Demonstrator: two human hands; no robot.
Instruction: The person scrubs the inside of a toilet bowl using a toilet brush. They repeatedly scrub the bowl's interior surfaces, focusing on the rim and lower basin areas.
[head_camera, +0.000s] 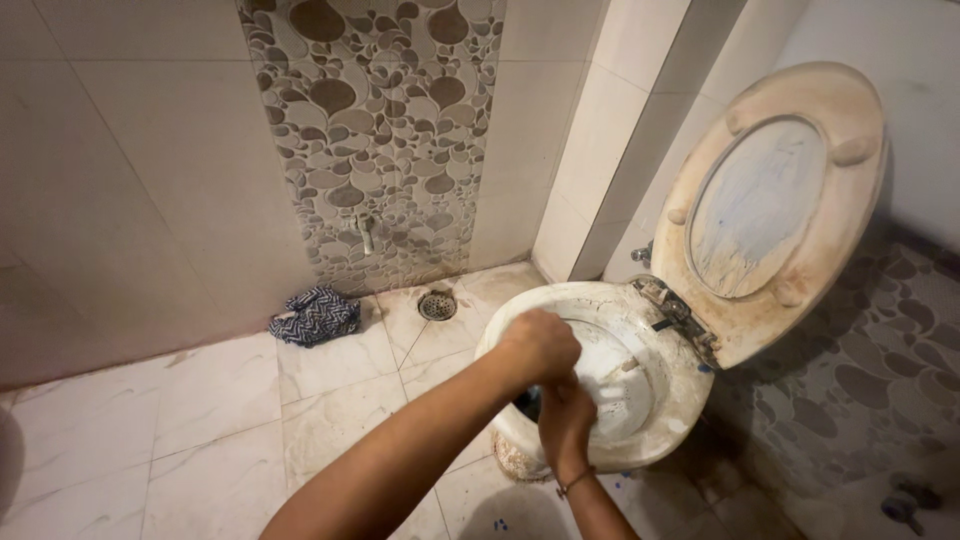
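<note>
Far left: pale marbled floor tiles (200, 420), streaked with grime. Against the foot of the wall, a crumpled blue-and-white cloth (315, 315). Just right of it and higher, a small metal tap (367, 232) on the pebble-patterned strip of wall, with a round floor drain (437, 305) below, near the corner.

Centre: left hand (540, 345), reaching in from the lower left across the front rim of the toilet bowl (640, 330), clenched into a tight fist. Cannot tell what the fist encloses, since the fingers hide it. Just below and touching it, right hand (565, 420), bracelet at the wrist, back of the hand up, fingers curled down over the rim and out of sight. Cannot tell how far closed, nor what it grips. Between the two hands, a glimpse of something dark (528, 400), too little to name.

Judging by the posture: midway through scrubbing the stained front of the bowl, both hands bearing down on one spot, with plenty of dirt left on the rim. Calls next for a firm two-handed hold and steady pressure along the rim, without slipping on the wet porcelain.

Right: a rusty hinge (680, 315), then the soiled seat (770, 210), raised and leaning back against the wall, well apart from the hands.
</note>
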